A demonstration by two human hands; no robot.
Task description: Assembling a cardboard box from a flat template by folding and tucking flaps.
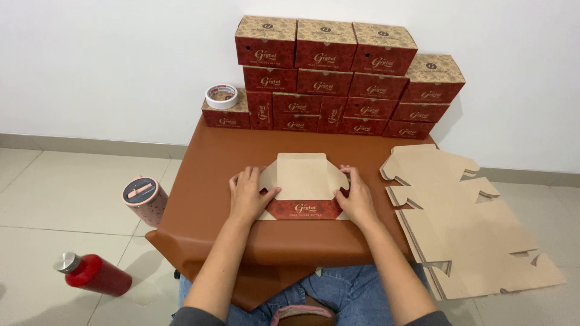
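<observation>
Far to my left on the tiled floor lies a red bottle (96,274) with a metal cap, on its side, and nearer the bench stands a pink patterned tumbler (145,199). Neither is within my reach as I sit.

My left hand (246,196) rests on the left end of the half-folded carton blank (304,188), fingers flat and spread, thumb tucked against the angled side flap. That grip is a press, not a clasp: the hand is open and nothing is closed inside it.

The blank lies flat at the middle of the brown bench (199,199), straight in front of me, its long axis running left to right. The red printed panel is toward me and the plain tan panel points away toward the wall. It sits squarely between my hands, so neither is nearer; each holds its own end.

My right hand (355,199) mirrors the other, open, fingertips pinning the right flap.

Behind, against the wall, stands the stack of finished red boxes (338,78), with a roll of tape (222,96) on its low left end. At my right, a pile of flat tan blanks (465,223) overhangs the bench edge.
</observation>
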